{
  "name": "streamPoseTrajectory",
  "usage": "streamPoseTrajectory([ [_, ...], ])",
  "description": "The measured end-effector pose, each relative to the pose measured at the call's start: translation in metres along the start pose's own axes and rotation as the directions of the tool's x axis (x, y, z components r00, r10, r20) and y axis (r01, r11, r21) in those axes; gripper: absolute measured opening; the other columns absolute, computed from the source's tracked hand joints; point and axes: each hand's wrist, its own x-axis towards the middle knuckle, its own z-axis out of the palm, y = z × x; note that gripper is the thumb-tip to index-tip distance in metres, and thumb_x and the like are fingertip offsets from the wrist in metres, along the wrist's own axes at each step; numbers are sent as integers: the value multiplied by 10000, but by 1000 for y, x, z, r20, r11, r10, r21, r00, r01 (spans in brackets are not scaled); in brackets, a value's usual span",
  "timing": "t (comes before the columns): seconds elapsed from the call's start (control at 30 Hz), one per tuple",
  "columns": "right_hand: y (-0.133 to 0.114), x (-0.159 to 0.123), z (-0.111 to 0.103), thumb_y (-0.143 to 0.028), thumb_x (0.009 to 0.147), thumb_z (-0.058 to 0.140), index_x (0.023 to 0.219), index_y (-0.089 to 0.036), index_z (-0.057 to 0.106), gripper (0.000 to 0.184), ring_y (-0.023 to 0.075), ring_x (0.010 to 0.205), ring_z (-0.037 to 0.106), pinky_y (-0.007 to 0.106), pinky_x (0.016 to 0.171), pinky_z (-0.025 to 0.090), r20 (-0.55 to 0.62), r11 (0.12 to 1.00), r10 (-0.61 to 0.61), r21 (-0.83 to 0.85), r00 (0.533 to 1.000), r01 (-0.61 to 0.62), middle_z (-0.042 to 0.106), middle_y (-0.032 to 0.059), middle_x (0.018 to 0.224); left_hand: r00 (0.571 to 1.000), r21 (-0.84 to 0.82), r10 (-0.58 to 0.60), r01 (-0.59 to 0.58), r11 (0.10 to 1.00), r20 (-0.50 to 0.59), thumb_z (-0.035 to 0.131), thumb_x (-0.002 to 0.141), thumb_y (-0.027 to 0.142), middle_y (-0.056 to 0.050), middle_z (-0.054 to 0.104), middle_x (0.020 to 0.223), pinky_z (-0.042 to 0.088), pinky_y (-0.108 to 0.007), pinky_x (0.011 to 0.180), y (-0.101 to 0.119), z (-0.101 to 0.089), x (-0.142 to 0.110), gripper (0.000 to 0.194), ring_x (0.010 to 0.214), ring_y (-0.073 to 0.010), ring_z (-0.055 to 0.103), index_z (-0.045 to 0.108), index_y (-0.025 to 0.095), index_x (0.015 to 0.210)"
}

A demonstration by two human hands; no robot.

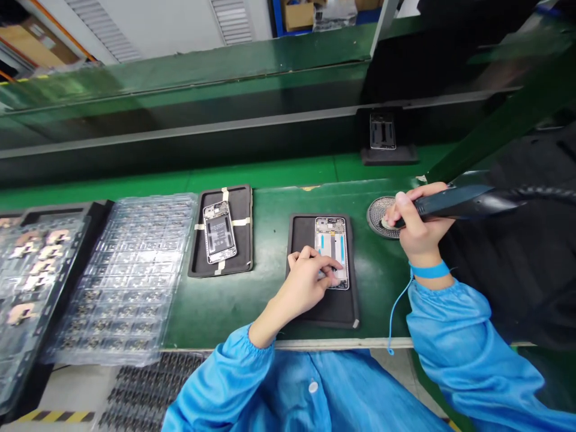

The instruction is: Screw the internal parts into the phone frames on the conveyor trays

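Note:
My left hand (pixel 306 282) lies across the lower part of an open smartphone frame (pixel 332 237), its fingers pressed on the frame and hiding its lower middle. The frame sits on a black rubber mat (pixel 321 313). My right hand (pixel 418 219) grips a dark electric screwdriver (pixel 454 203) with a cable running off to the right. Its tip is hidden by my fingers, just over a round metal mesh screw dish (pixel 378 216). A blue wrist strap (pixel 429 270) circles my right wrist, and its cord hangs down.
Left of the mat, another phone (pixel 219 232) lies on a black tray (pixel 238 207). Further left are a clear blister tray (pixel 130 282) and a dark tray holding small parts (pixel 36 276). A phone on a black stand (pixel 382 131) stands on the rail behind the green bench.

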Motion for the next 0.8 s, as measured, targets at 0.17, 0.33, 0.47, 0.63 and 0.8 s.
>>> streamPoseTrajectory([
  [0.17,-12,2,2,-567,977,1042,996,-285,596,528,149,473,553,304,502,535,-34,999,33,-8,999,-33,549,-104,624,1000,-14,10,-11,1000,-12,894,1055,89,-1,934,1090,365,-526,1308,-1,4,0,384,1384,-304,652,905,291,1381],
  [0.33,-19,4,5,-579,937,1066,972,-278,596,560,153,467,546,316,498,534,-77,999,37,-17,996,-38,550,-86,623,995,72,91,-88,993,-37,922,1061,149,-36,924,1210,403,-550,1289,-8,9,-2,456,1410,-329,647,879,311,1485],
  [0.47,-18,7,2,-597,888,1092,957,-280,590,597,139,440,530,298,474,515,-76,1000,0,-9,997,0,533,-99,599,969,271,206,-164,948,-136,928,1106,320,-101,813,1579,450,-583,1273,-21,13,-10,432,1582,-392,574,867,350,1533],
  [0.63,-22,14,-6,-541,980,1016,1032,-278,573,518,128,432,531,274,472,551,-93,999,-39,3,995,39,537,-123,596,936,406,275,-168,898,-221,969,1073,572,-119,752,1710,418,-657,1327,-40,11,-11,480,1722,-468,489,873,352,1489],
  [0.8,-27,21,-11,-551,988,1011,1022,-284,557,528,118,398,476,254,414,492,-119,1000,-29,7,992,30,538,-124,589,920,395,251,-120,911,-300,978,1065,571,-118,744,1727,391,-682,1356,-38,9,7,477,1746,-486,474,878,340,1469],
])
